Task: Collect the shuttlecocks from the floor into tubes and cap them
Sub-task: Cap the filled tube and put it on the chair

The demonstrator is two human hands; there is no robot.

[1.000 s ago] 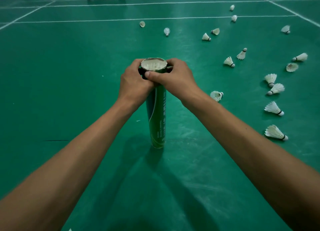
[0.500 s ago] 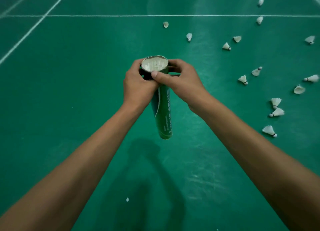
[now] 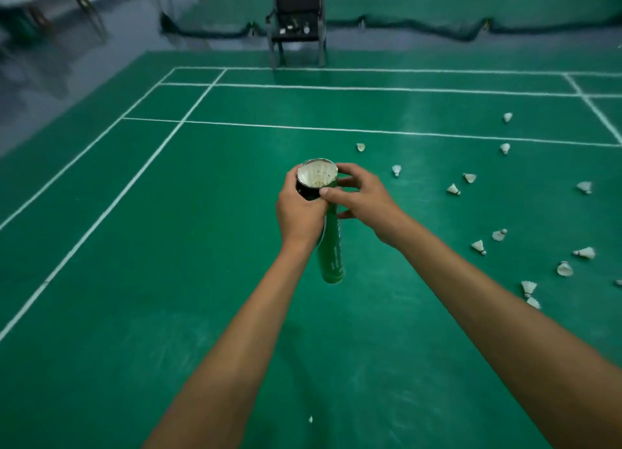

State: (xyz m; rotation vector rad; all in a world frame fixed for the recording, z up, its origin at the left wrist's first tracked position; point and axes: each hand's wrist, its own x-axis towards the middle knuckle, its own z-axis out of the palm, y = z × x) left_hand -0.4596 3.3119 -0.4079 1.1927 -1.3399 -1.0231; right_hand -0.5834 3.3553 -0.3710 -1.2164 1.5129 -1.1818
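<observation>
Head view: the left hand point(image 3: 301, 209) is wrapped round the upper part of a green tube point(image 3: 331, 250), gripping it from the left just below the mouth. The right hand point(image 3: 361, 199) grasps the same end from the right, its thumb laid across the near side under the rim and its fingers curled round the far side. The tube is held in front of the person, tilted so its open mouth faces the camera and its lower end points down and slightly right. A dark band circles the tube near the top. Inside the mouth the white of packed feathers shows close to the rim, and no cap sits on it. Whether the lower end touches the green floor point(image 3: 168, 280) cannot be told.

To the right of the hands, loose shuttlecocks point(image 3: 453, 189) lie scattered on the floor, well apart from the tube, some on their sides and some cork-up. A small white scrap point(image 3: 310, 419) lies on the floor between the forearms. White court lines point(image 3: 303, 128) cross beyond the hands. Past them a dark chair point(image 3: 298, 27) stands at the court's edge, with a dark net point(image 3: 208, 32) bundled along the floor beside it.
</observation>
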